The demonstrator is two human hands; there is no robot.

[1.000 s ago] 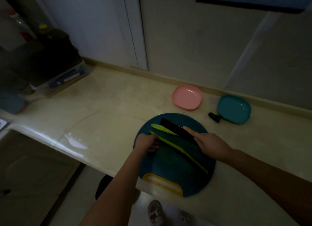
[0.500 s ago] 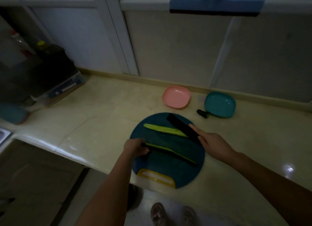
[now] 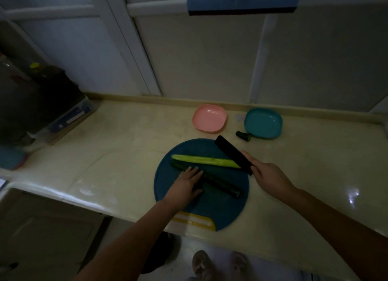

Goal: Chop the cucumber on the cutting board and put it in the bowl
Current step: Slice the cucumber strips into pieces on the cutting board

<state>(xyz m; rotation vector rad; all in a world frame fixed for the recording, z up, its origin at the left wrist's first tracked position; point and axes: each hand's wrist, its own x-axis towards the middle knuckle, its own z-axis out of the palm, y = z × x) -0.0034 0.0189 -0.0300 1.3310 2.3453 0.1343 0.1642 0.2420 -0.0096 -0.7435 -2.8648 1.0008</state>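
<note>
The left hand (image 3: 190,181) has moved onto the nearer cucumber half (image 3: 220,185), fingers flat on it, its long axis running upper-left to lower-right across the cutting board (image 3: 218,210), with the right hand (image 3: 270,175) gripping the knife (image 3: 232,153) just upper-right.

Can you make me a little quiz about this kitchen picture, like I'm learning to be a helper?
1. True or false: the cucumber on the cutting board is already cut into small round slices.
2. Which hand holds the black knife? A) the left B) the right C) neither
3. Fill in: beside the pink bowl sits a ____ bowl.

Key
1. False. It lies in two long halves, and the left hand rests on the darker half.
2. B, the right hand.
3. Teal: the teal bowl.
</note>
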